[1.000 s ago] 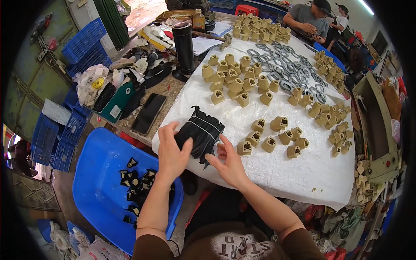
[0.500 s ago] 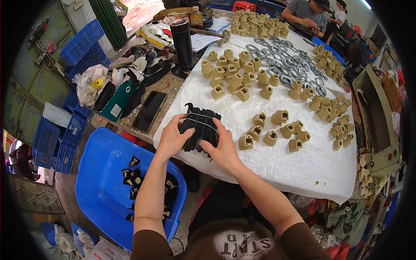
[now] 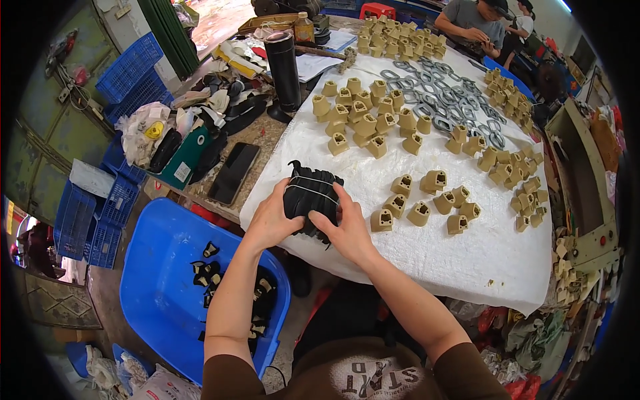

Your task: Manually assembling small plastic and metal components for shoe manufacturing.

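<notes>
Between my two hands is a bundle of black strips (image 3: 310, 200), bound by thin pale bands. My left hand (image 3: 270, 217) grips its left side, thumb across the near face. From the other side my right hand (image 3: 347, 227) closes on it, thumb also on the near face. The bundle is at the front left edge of the white-covered table (image 3: 320, 263). Right of it stand several loose tan hollow blocks (image 3: 419, 213), and a larger cluster of them (image 3: 365, 125) sits farther back. The undersides of the fingers are hidden.
A blue tub (image 3: 157, 267) with small black-and-tan pieces stands at lower left. A phone (image 3: 235, 173), a black cylinder (image 3: 283, 70) and scraps lie on the bench to the left. Grey metal rings (image 3: 447, 97) are spread toward the back. A person (image 3: 473, 27) works at the far side.
Both hands still hold the black bundle; its near face has tipped slightly and my left thumb has slid lower. The whole view has shifted a little.
</notes>
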Tool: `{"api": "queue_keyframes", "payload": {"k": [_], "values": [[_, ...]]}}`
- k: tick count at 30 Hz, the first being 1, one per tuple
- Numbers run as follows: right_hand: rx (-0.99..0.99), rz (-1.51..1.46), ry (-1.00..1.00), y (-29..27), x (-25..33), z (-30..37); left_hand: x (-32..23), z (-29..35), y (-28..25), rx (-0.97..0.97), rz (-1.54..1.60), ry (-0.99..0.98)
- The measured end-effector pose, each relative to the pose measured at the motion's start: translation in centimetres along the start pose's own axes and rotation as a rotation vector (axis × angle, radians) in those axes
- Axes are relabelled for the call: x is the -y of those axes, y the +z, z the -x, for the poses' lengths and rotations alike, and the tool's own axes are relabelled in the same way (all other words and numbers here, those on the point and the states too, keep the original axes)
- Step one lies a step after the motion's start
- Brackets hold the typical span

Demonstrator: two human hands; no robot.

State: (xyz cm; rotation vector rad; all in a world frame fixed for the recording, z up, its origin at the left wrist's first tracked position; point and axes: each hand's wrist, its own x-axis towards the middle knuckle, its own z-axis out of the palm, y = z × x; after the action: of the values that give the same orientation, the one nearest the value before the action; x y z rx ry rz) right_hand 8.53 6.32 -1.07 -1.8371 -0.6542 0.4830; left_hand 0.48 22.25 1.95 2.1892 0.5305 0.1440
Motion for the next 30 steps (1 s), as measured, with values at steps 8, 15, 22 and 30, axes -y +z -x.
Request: {"api": "queue_keyframes", "payload": {"k": [8, 15, 22, 30], "values": [[-0.081, 0.286, -0.001, 1.0, 0.4, -0.6, 0.7, -0.1, -1.3, 0.047, 0.127, 0.011], [0.028, 0.239, 0.017, -0.3, 1.4, -0.7, 2.2, -0.4, -2.5, 0.12, 0.257, 0.048], [0.027, 0.362, 0.022, -0.2, 1.7, -0.9, -1.5, 1.8, 1.5, -0.195, -0.46, 0.094], [-0.007, 0.378, -0.011, 0.1, 1.8, -0.7, -1.3, 1.6, 0.8, -0.139, -0.356, 0.061]]}}
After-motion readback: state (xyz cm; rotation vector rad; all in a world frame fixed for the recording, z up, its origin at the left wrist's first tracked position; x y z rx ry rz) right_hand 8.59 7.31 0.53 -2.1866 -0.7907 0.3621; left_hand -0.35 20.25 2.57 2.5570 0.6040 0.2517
